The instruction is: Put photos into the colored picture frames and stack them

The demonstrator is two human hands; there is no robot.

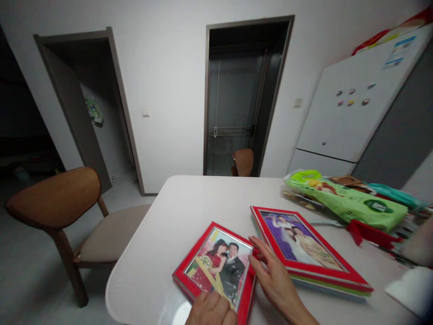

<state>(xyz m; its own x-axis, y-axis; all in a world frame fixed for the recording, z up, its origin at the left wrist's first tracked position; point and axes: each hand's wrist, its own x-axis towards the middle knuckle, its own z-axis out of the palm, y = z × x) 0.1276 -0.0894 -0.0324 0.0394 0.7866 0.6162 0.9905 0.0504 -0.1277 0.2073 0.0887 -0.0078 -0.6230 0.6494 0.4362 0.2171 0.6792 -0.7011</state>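
A small red-framed photo (216, 266) lies flat near the front edge of the white table (203, 198). My left hand (211, 309) rests on its near edge, fingers curled over the frame. My right hand (275, 280) lies open with fingers stretched out, its fingertips touching the frame's right edge. Just to the right sits a stack of larger frames (304, 246), the top one red with a purple-toned photo.
A green plastic package (348, 201) and other packets lie at the table's right side, with a red object (368, 232) beside them. A wooden chair (64, 212) stands left of the table. A white fridge (352, 113) and two dark doorways are behind.
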